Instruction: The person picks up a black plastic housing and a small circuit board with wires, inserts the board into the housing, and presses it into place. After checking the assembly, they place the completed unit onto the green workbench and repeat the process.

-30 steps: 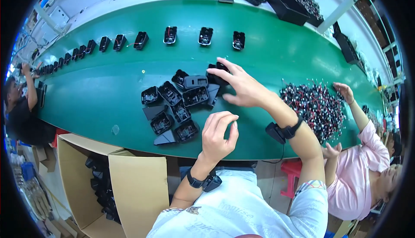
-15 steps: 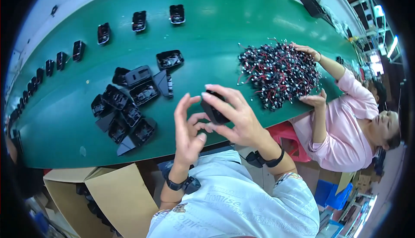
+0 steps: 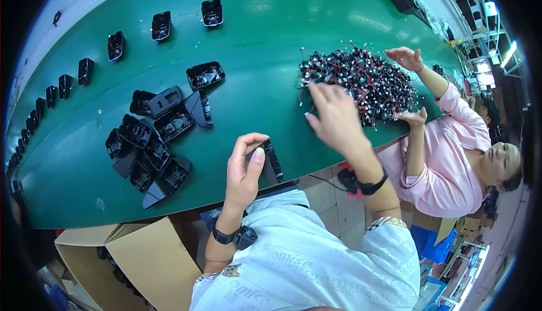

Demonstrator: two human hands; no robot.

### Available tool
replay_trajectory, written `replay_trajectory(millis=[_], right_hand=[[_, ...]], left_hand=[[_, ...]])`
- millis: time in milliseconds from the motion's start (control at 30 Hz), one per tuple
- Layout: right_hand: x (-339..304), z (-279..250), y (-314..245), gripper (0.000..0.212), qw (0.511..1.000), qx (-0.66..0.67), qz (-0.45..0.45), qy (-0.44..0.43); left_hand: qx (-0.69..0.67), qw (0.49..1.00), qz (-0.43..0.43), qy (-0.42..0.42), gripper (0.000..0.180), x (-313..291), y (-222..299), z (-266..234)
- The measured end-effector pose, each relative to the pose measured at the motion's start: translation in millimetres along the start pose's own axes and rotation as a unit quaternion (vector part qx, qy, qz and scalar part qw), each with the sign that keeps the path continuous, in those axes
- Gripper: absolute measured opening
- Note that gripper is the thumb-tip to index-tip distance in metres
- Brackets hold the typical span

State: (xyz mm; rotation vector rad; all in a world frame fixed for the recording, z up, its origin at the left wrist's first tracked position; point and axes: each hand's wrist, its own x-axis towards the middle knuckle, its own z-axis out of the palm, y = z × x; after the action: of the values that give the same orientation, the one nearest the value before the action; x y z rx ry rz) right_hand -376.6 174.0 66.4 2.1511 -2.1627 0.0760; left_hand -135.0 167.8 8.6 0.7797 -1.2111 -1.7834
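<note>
My left hand (image 3: 244, 171) is closed on a black plastic housing (image 3: 274, 161), held upright between thumb and fingers above the table's near edge. The hand covers part of the housing, and its side edge faces me. My right hand (image 3: 339, 120) is at the near left side of a heap of small black parts with red wires and white connectors (image 3: 361, 79). Its thumb and forefinger are apart, and I see nothing between them; the other fingertips are partly hidden. Left of my hands lies a loose cluster of black housings (image 3: 158, 125), some showing their hollow insides.
A curved row of open black housings (image 3: 161, 26) runs along the far and left side of the green table (image 3: 259, 46). A co-worker in pink (image 3: 435, 158) sits at the right, hands beside the heap. An open cardboard box (image 3: 152, 254) stands below the table's near edge.
My right hand has left the housing and moved right and away from me to the heap. My left hand keeps the housing. The co-worker's upper hand has lifted off the heap.
</note>
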Motion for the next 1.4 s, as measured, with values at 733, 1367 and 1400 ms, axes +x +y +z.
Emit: replay_trajectory(millis=[733,1367,1400], right_hand=[[-3,-10,-61,0.027,0.925,0.346,-0.042,0.149],[-18,9,-88,0.022,0.794,0.608,-0.019,0.007],[-21,8,-90,0.023,0.793,0.609,-0.009,-0.008]], left_hand=[[-0.244,0.963,0.049,0.103,0.047,-11,-8,-17],[-0.205,0.974,0.054,0.075,0.046,-10,-8,-16],[-0.202,0.974,0.063,0.076,0.045,-10,-9,-16]])
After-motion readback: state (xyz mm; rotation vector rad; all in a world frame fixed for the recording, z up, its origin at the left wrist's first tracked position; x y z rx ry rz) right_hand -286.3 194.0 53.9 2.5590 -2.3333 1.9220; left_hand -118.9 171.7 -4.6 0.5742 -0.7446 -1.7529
